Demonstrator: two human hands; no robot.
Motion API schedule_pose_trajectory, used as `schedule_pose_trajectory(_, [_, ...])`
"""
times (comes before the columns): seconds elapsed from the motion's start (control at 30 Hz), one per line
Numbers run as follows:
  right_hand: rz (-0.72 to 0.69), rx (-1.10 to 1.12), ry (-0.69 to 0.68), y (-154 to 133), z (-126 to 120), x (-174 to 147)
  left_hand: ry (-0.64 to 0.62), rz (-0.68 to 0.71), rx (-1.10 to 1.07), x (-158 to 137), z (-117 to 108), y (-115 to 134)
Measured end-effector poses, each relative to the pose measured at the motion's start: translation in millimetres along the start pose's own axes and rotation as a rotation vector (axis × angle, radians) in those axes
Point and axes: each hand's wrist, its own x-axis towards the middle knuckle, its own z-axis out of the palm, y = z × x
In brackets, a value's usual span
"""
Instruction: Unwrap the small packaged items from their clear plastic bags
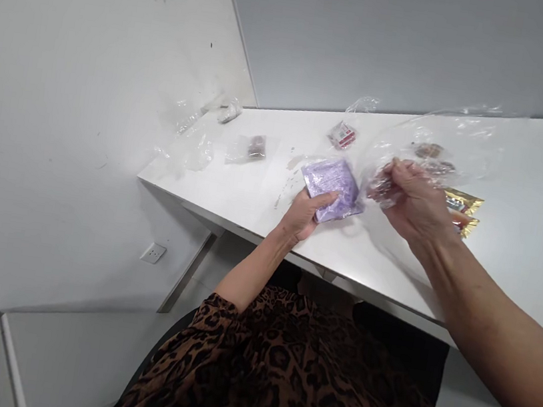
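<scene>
My left hand (304,216) grips a flat purple packet (331,183) by its lower edge, thumb on top, just above the white table. To its right, my right hand (416,197) has its fingers closed on a clear plastic bag (472,141). Some reddish-brown pieces (428,150) show through the crinkled film; their kind is not clear. Partly behind my right wrist lie gold-edged sachets (466,204). Beyond the purple packet sits a small red and white packet (342,135) in clear wrap.
Crumpled clear wrappers (193,149) lie at the table's left end, near the wall. A small brownish item in clear wrap (257,147) rests nearby. The white table (233,188) backs onto a grey panel (415,42). A wall socket (153,253) is below left.
</scene>
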Motion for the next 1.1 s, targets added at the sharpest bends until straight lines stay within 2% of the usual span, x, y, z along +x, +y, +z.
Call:
schedule_pose_trajectory(0.13, [-0.072,0.076,0.118,-8.8,-21.4,14.6,0.082,-0.048,-0.174,2.4,-8.0,3.4])
schedule_pose_trajectory(0.23, [-0.060,0.083,0.131,-13.7,-27.5,16.7,0.102,0.008,-0.261,1.6,-12.9,8.8])
schedule_pose_trajectory(0.37, [0.042,0.039,0.110,-10.2,-12.7,5.3,0.113,0.212,-0.288,0.8,-13.4,15.3])
schedule_pose_trajectory(0.47, [-0.036,-0.141,0.104,-0.9,7.0,-9.7,0.139,0.282,-0.275,1.1,-10.4,11.8])
schedule_pose_trajectory(0.57, [-0.072,-0.283,-0.013,9.9,20.0,-22.1,0.093,0.236,-0.265,0.1,-5.0,1.1])
schedule_pose_trajectory(0.67, [0.051,-0.271,-0.095,16.4,21.0,-25.5,0.002,0.160,-0.256,-2.9,0.8,-6.4])
schedule_pose_trajectory(0.77, [0.089,-0.220,-0.134,15.5,18.0,-23.1,-0.038,0.124,-0.249,-4.7,3.4,-4.8])
schedule_pose_trajectory(0.9, [0.086,-0.128,-0.116,6.5,20.4,-22.5,-0.016,0.137,-0.230,-2.0,0.8,1.1])
schedule_pose_trajectory(1.0, [0.195,-0.038,-0.088,-0.3,23.4,-24.0,0.012,0.143,-0.223,0.3,-1.9,0.4])
schedule_pose_trajectory(1.1, [0.308,-0.010,-0.117,-3.7,22.7,-23.7,0.043,0.089,-0.253,1.2,-2.4,-3.7])
